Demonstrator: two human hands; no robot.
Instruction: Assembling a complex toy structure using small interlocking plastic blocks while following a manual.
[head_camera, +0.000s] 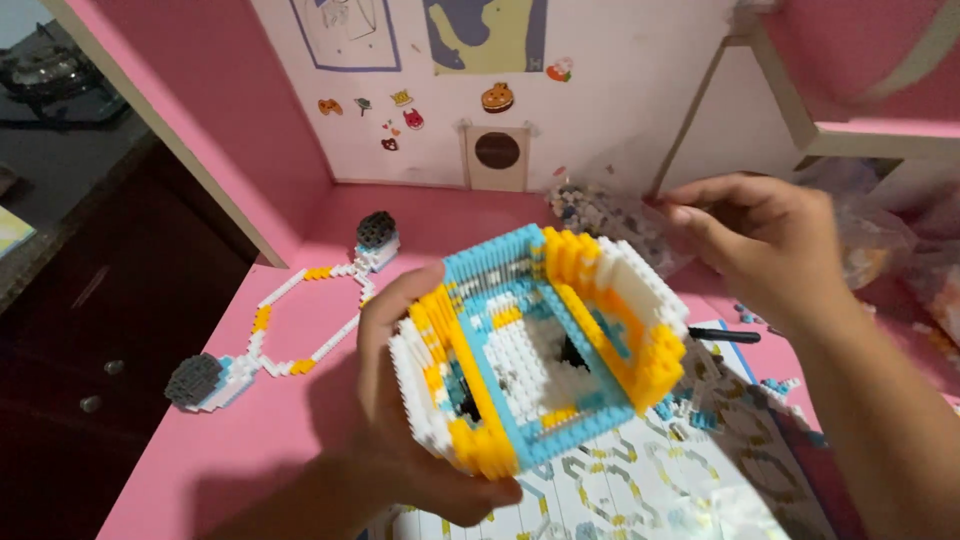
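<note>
left hand: nearest the camera, low in view, fingers wrapped under and round the model, thumb up along its left side; it holds the model off the desk
model: a boxy build of tiny bricks, blue frame, yellow and white walls, white middle with a dark gap; tilted, open face toward the camera, resting in the left fingers
right hand: up and right of the model, apart from it, fingers curled loosely and pointing left, tips close together; whether they pinch a small piece I cannot tell
loose bricks: a pile just beyond the right fingertips, by the back wall
pen: black, lying under the right hand, just right of the model
sheet: printed build diagram below the model, right of the left fingers
chain: thin white and yellow brick strip with a grey-topped lump at each end, on the pink desk left of the left hand, well apart from it
wall: white, with small stickers and drawings, behind both hands
</note>
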